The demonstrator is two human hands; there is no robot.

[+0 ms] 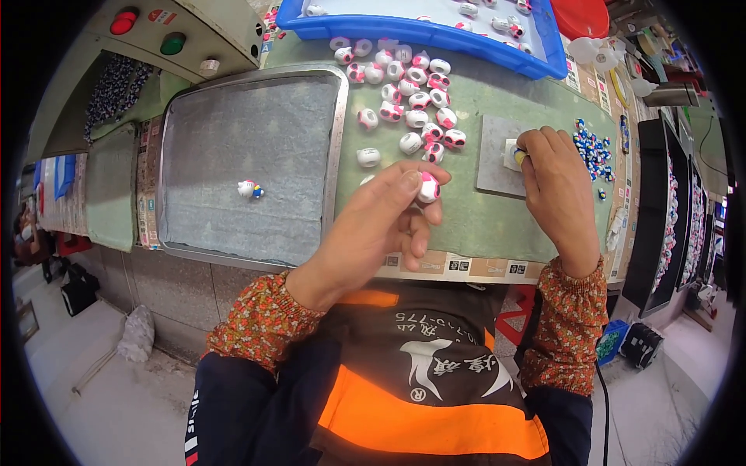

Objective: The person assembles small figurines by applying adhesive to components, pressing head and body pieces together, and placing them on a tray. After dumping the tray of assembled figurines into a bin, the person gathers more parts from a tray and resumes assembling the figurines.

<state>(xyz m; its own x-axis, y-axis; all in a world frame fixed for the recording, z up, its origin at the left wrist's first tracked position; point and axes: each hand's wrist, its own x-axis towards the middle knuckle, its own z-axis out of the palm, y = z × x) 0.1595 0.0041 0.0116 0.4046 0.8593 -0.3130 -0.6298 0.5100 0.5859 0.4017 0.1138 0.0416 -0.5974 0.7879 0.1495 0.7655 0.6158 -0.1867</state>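
Though cluttered, green worktop (458, 233) above pale floor (101, 423).

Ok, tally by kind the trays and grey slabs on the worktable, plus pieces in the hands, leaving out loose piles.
Metal tray: 1
Blue plastic tray: 1
Grey slab: 1
White-and-pink figurine head in left hand: 1
Small piece showing yellow in right hand: 1
Total: 5

tray (241, 128): left | doll heads (410, 143): centre | slab (493, 177): right | bin (435, 36): behind heads
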